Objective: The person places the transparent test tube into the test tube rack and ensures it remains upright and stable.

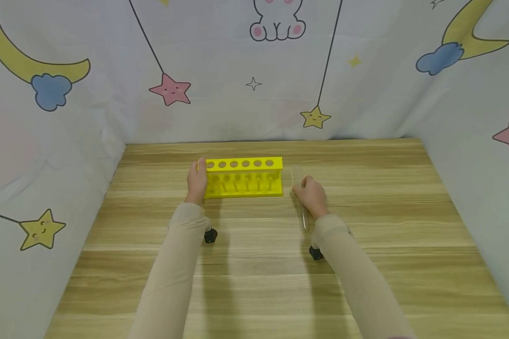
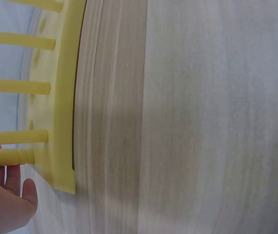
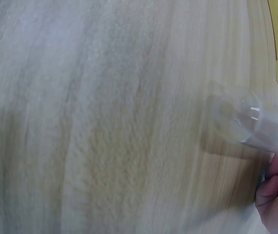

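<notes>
Yellow plastic two-tier rack [image 1: 242, 181], w/ a row of round holes up top & pegs below, stood upright on the light wood-grain tabletop [image 1: 254, 263]; the person's L hand [image 1: 197, 181] was clamped on its L end, fingers round the end post. Just R of the rack, w/ a gap btwn, the R hand [image 1: 313, 194] pinched a slim clear tube [image 1: 304, 220], thumb & fingers together on it approx. mid-length, one end pointing toward the person. Couldn't tell if the tube touched the tabletop. White cloth w/ cartoon stars [image 1: 220, 113] hung behind.
</notes>
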Action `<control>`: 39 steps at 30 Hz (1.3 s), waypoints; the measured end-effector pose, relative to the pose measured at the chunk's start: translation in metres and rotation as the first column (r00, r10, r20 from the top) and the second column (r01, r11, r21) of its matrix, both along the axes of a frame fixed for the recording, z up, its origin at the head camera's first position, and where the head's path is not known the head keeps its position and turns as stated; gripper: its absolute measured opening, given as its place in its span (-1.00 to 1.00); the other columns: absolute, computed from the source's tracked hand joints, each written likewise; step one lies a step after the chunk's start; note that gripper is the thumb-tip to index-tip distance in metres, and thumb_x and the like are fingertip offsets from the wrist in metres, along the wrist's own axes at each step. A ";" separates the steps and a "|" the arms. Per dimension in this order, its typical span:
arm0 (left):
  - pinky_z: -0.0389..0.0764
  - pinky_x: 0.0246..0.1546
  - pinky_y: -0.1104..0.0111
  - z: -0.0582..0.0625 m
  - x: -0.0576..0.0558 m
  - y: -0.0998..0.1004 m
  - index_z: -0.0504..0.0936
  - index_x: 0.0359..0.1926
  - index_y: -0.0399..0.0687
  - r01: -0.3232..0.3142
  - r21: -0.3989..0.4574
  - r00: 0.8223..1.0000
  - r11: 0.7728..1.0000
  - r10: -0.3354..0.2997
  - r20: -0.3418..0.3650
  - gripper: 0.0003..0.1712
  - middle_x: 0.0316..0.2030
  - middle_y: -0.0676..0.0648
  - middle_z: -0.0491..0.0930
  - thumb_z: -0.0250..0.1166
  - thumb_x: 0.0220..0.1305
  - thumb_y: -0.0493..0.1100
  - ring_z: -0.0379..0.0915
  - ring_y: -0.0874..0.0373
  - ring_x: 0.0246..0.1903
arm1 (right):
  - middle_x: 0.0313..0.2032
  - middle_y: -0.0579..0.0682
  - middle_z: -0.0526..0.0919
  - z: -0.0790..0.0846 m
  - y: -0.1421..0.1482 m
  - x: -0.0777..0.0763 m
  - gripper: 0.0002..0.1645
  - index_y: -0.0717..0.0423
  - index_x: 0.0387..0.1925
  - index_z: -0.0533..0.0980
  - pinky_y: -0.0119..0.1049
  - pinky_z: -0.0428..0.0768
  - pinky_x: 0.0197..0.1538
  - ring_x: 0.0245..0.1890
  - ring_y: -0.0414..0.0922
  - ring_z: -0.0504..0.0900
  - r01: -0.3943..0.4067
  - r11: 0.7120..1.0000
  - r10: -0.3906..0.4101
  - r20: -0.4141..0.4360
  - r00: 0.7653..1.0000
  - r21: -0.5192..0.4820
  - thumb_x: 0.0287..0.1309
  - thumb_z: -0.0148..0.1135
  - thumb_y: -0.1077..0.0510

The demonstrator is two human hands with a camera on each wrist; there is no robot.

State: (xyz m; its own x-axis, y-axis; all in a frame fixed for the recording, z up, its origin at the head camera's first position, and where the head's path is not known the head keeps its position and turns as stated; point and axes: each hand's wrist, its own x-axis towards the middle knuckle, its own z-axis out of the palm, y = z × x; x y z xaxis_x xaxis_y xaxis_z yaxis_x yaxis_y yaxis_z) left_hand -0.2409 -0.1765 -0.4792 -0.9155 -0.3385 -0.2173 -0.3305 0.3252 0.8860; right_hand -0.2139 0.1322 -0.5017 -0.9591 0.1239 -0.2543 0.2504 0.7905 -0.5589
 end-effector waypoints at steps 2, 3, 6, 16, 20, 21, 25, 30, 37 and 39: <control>0.25 -0.18 0.29 0.000 0.000 0.000 0.28 -0.07 -0.20 0.007 0.000 1.000 1.000 -0.007 -0.002 -0.36 -0.19 -0.12 0.30 -0.31 0.29 0.27 0.17 0.03 -0.16 | -0.47 0.04 0.41 0.001 0.000 0.000 -0.69 0.11 -0.36 0.30 -0.31 0.28 -0.51 -0.50 -0.05 0.36 0.004 1.000 -0.004 0.002 1.000 -0.007 0.03 0.02 -0.05; 0.24 -0.22 0.32 0.000 0.001 0.000 0.27 -0.08 -0.20 0.010 -0.002 1.000 1.000 -0.010 -0.001 -0.36 -0.25 -0.09 0.27 -0.32 0.28 0.28 0.16 0.04 -0.19 | -0.47 0.04 0.40 0.001 0.000 0.000 -0.69 0.11 -0.36 0.30 -0.31 0.28 -0.51 -0.49 -0.06 0.36 0.005 1.000 -0.005 0.004 1.000 -0.009 0.03 0.02 -0.05; 0.20 -0.30 0.35 -0.001 0.001 0.000 0.25 -0.12 -0.19 0.019 -0.007 1.000 1.000 -0.019 0.000 -0.37 -0.36 -0.03 0.18 -0.34 0.28 0.29 0.13 0.07 -0.26 | -0.47 0.04 0.40 0.002 0.000 0.001 -0.68 0.11 -0.36 0.29 -0.32 0.28 -0.51 -0.49 -0.06 0.36 0.009 1.000 -0.008 0.010 1.000 -0.017 0.04 0.03 -0.06; 0.26 -0.06 0.21 0.002 0.002 0.000 0.27 -0.01 -0.20 0.029 -0.014 1.000 0.999 -0.029 0.008 -0.33 -0.09 -0.17 0.30 -0.35 0.28 0.29 0.17 0.00 -0.08 | -0.54 0.01 0.33 0.004 0.003 0.001 -0.69 0.12 -0.41 0.27 -0.34 0.24 -0.51 -0.53 -0.08 0.32 0.010 0.999 -0.010 -0.008 1.000 -0.039 0.04 0.05 -0.04; 0.24 0.07 0.14 0.003 0.001 0.000 0.25 0.05 -0.20 0.034 -0.016 0.999 0.999 -0.034 0.015 -0.30 0.04 -0.21 0.30 -0.35 0.28 0.29 0.18 -0.03 0.03 | -0.53 0.01 0.33 0.004 0.004 0.000 -0.69 0.12 -0.41 0.27 -0.34 0.24 -0.51 -0.52 -0.08 0.32 0.010 0.999 -0.011 -0.026 1.000 -0.045 0.01 0.05 -0.04; 0.23 0.09 0.13 0.003 0.001 0.000 0.25 0.06 -0.20 0.035 -0.017 0.999 0.999 -0.035 0.017 -0.30 0.06 -0.21 0.30 -0.35 0.28 0.30 0.17 -0.03 0.05 | -0.53 0.01 0.33 0.004 0.004 0.000 -0.69 0.12 -0.41 0.28 -0.34 0.24 -0.51 -0.52 -0.07 0.32 0.009 0.999 -0.010 -0.029 1.000 -0.046 0.01 0.05 -0.04; 0.22 0.12 0.11 0.002 0.001 0.000 0.25 0.07 -0.20 0.034 -0.013 0.999 0.999 -0.034 0.017 -0.31 0.09 -0.22 0.29 -0.33 0.29 0.28 0.17 -0.05 0.09 | -0.51 0.03 0.37 0.006 0.004 -0.001 -0.69 0.13 -0.41 0.30 -0.34 0.25 -0.51 -0.51 -0.06 0.34 -0.005 0.999 0.003 -0.053 0.999 -0.036 -0.01 0.05 -0.03; 0.22 0.10 0.13 0.001 0.000 -0.001 0.25 0.06 -0.22 0.036 -0.010 0.999 0.999 -0.036 0.011 -0.31 0.06 -0.22 0.30 -0.34 0.29 0.28 0.17 -0.05 0.05 | -0.51 0.04 0.40 0.011 0.004 -0.002 -0.69 0.16 -0.40 0.32 -0.35 0.26 -0.51 -0.50 -0.06 0.35 -0.025 0.999 0.024 -0.071 0.997 -0.019 -0.02 0.05 -0.02; 0.21 0.12 0.13 -0.001 0.000 -0.002 0.23 0.10 -0.21 0.049 -0.011 0.999 0.999 -0.049 0.008 -0.27 0.09 -0.21 0.27 -0.35 0.27 0.31 0.15 -0.04 0.09 | -0.49 0.04 0.41 0.017 0.005 -0.006 -0.70 0.17 -0.39 0.32 -0.36 0.28 -0.50 -0.50 -0.07 0.35 -0.027 0.999 0.024 -0.082 0.996 -0.035 -0.03 0.06 0.00; 0.23 0.06 0.15 -0.002 0.000 -0.003 0.25 0.05 -0.21 0.052 -0.012 0.999 0.999 -0.052 0.005 -0.29 0.02 -0.20 0.29 -0.36 0.28 0.30 0.17 -0.03 0.02 | -0.50 0.03 0.40 0.018 0.005 -0.007 -0.71 0.17 -0.40 0.32 -0.36 0.28 -0.51 -0.51 -0.08 0.35 -0.031 0.999 0.027 -0.093 0.995 -0.044 -0.03 0.05 0.01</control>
